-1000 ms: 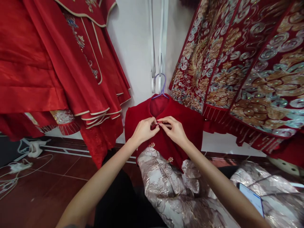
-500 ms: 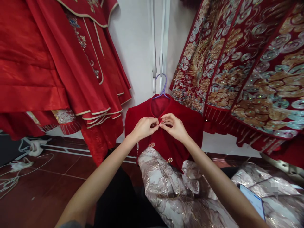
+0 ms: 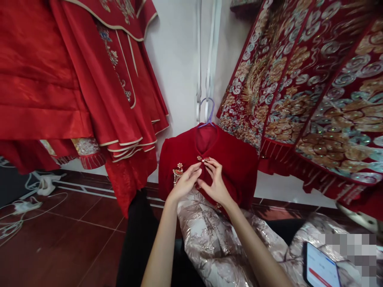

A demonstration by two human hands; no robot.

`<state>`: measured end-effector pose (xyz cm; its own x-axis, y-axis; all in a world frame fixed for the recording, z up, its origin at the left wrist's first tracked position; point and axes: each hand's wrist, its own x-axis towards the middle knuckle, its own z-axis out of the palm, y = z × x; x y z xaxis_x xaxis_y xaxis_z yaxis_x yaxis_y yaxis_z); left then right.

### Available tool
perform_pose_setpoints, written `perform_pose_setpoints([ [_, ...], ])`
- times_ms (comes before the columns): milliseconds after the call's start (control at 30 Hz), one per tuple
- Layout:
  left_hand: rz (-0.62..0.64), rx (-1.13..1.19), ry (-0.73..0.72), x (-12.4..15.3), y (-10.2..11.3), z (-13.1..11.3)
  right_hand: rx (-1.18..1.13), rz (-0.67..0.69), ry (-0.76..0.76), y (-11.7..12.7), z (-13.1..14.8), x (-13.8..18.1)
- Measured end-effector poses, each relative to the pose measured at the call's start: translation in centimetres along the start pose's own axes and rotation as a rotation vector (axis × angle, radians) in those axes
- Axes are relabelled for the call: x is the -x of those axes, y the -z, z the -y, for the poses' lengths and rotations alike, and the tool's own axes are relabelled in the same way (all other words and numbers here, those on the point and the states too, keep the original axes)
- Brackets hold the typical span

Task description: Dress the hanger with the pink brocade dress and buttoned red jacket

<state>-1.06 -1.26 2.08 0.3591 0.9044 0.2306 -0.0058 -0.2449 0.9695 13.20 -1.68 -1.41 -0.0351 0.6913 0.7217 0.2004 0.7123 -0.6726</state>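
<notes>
A dark red velvet jacket (image 3: 239, 159) hangs on a purple hanger (image 3: 211, 112) in front of me. At its collar a beaded flower clasp (image 3: 200, 158) spans the front opening, its two halves meeting. My right hand (image 3: 217, 185) has its index fingertip at the clasp's right half, thumb spread lower down on the cloth. Just below the clasp's left half, my left hand (image 3: 188, 181) has its fingers stretched out at the opening, with nothing visible in them. Left of that hand, a gold ornament with dangling beads (image 3: 177, 175) is on the jacket's chest. Lower fastenings are partly hidden by my hands.
Shiny patterned fabric (image 3: 206, 235) covers my lap, with a phone (image 3: 321, 265) lying on it at right. Red garments (image 3: 119, 99) hang at left, an embroidered one (image 3: 299, 95) at right. White cables (image 3: 18, 217) trail over the tiled floor beside a rack bar (image 3: 86, 190).
My hands have come away from their pinch at the collar and moved slightly down. The clasp now shows joined, and the left chest ornament has come into view.
</notes>
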Motion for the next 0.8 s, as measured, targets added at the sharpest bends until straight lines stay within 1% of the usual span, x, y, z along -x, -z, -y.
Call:
perform_pose_setpoints([
  [100, -0.004, 0.176, 0.086, 0.3, -0.1, 0.8, 0.174, 0.195, 0.010, -0.2, 0.0, 0.7],
  [167, 0.003, 0.277, 0.079, 0.2, 0.0, 1.0, 0.233, 0.245, 0.008, 0.0, -0.1, 0.7],
  [233, 0.006, 0.356, 0.057, 0.1, 0.1, 1.0, 0.249, 0.240, 0.014, 0.7, -0.3, 0.2],
  [300, 0.001, 0.410, 0.057, 0.1, 0.2, 1.0, 0.259, 0.206, -0.004, 2.2, -0.4, -0.3],
  [367, -0.008, 0.439, 0.071, 0.1, 0.3, 1.2, 0.292, 0.182, -0.077, 4.2, 0.0, -0.8],
  [467, -0.051, 0.452, 0.089, -0.1, 0.2, 1.8, 0.371, 0.210, -0.227, 7.3, 1.2, -1.2],
  [533, -0.102, 0.460, 0.091, -0.3, -0.2, 2.3, 0.372, 0.237, -0.286, 8.7, 2.3, -1.2],
  [567, -0.130, 0.468, 0.093, -0.4, -0.4, 2.5, 0.342, 0.240, -0.292, 9.0, 3.0, -1.2],
  [600, -0.156, 0.478, 0.094, -0.5, -0.7, 2.7, 0.296, 0.246, -0.288, 9.0, 3.6, -1.1],
  [667, -0.186, 0.493, 0.100, -0.5, -1.1, 2.8, 0.176, 0.300, -0.259, 8.3, 4.8, -1.0],
  [733, -0.175, 0.470, 0.128, -0.3, -1.2, 2.7, 0.071, 0.395, -0.234, 6.8, 5.5, -0.8],
  [800, -0.134, 0.386, 0.167, 0.2, -0.8, 2.4, 0.012, 0.472, -0.228, 5.0, 5.7, -0.7],
])
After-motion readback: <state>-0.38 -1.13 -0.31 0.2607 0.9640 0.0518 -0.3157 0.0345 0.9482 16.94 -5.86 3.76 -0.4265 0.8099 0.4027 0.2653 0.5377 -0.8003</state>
